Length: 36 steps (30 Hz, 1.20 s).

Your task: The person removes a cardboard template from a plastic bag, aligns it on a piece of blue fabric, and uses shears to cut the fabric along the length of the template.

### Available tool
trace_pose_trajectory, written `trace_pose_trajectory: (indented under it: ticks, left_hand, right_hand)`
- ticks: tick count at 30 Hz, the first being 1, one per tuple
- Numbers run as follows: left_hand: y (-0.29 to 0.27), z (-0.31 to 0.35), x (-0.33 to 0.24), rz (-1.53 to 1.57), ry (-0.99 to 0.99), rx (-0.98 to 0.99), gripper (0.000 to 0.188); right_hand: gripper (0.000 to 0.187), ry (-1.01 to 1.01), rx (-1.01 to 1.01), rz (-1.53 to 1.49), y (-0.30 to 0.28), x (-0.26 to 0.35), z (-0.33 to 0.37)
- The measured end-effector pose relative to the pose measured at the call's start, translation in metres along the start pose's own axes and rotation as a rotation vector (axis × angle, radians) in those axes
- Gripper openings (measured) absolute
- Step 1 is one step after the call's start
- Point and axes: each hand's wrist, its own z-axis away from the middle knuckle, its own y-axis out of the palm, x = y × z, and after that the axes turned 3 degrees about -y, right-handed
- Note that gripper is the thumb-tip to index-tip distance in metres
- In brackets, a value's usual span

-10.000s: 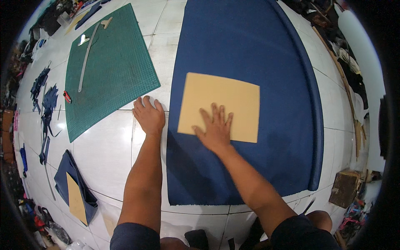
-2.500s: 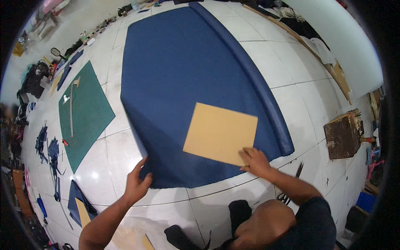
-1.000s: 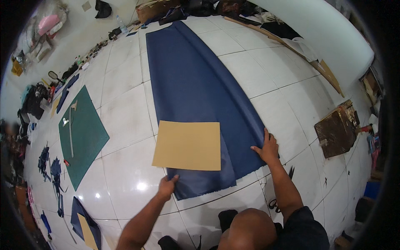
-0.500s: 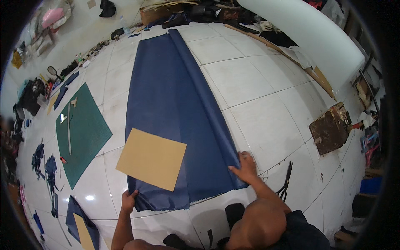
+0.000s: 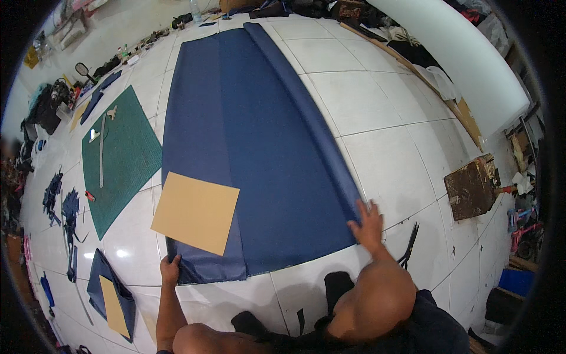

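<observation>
A long sheet of dark blue fabric (image 5: 277, 177) stretches away from me over the floor, with a rolled edge (image 5: 312, 124) along its right side. A lighter blue strip lies folded over its left side. At the near left corner, my left hand (image 5: 170, 269) is closed on the fabric's edge. My right hand (image 5: 369, 227) rests with spread fingers at the near end of the roll, touching it. A tan card piece (image 5: 196, 213) lies on the folded strip, its left corner past the fabric. To the right of my right hand are black scissors (image 5: 409, 248).
A green cutting mat (image 5: 121, 162) with a metal ruler (image 5: 102, 150) lies at left, near blue scraps (image 5: 70, 206) and a folded blue piece with tan card (image 5: 115, 307). A brown worn block (image 5: 470, 187) and a big white roll (image 5: 460, 53) are at right. White tiles cover the floor.
The fabric's left side has been drawn further left, with the card and my left hand moving along. The sheet lies wider and smoother. My right hand's fingers have spread out.
</observation>
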Motion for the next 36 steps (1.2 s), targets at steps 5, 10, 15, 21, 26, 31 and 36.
trace_pose_trajectory:
  ticks: [5, 10, 15, 21, 26, 31, 36]
  left_hand:
    - [0.022, -0.011, -0.003, 0.017, -0.026, -0.009, 0.026]
    - [0.009, -0.004, -0.016, 0.021, 0.020, 0.018, 0.027]
    - [0.020, 0.003, -0.009, 0.013, -0.021, 0.046, 0.030]
    - [0.018, 0.018, -0.002, -0.076, 0.017, -0.058, 0.030]
    - [0.022, 0.025, -0.014, 0.007, -0.015, -0.014, 0.030]
    - [0.012, 0.004, -0.011, -0.196, 0.102, -0.037, 0.038]
    - [0.031, 0.009, -0.040, -0.136, 0.056, -0.008, 0.048]
  right_hand:
    - [0.060, 0.126, -0.310, 0.006, -0.033, -0.148, -0.014]
    - [0.064, 0.115, -0.214, 0.051, -0.032, -0.096, -0.016]
    - [0.066, 0.187, -0.179, 0.195, -0.037, -0.170, -0.046]
    - [0.066, 0.341, -0.069, 0.161, -0.044, -0.156, -0.050]
    - [0.066, 0.439, -0.090, 0.247, -0.038, -0.152, -0.030]
    - [0.065, 0.477, -0.063, 0.192, -0.040, -0.153, -0.066]
    - [0.070, 0.261, -0.203, 0.355, -0.039, -0.092, -0.110]
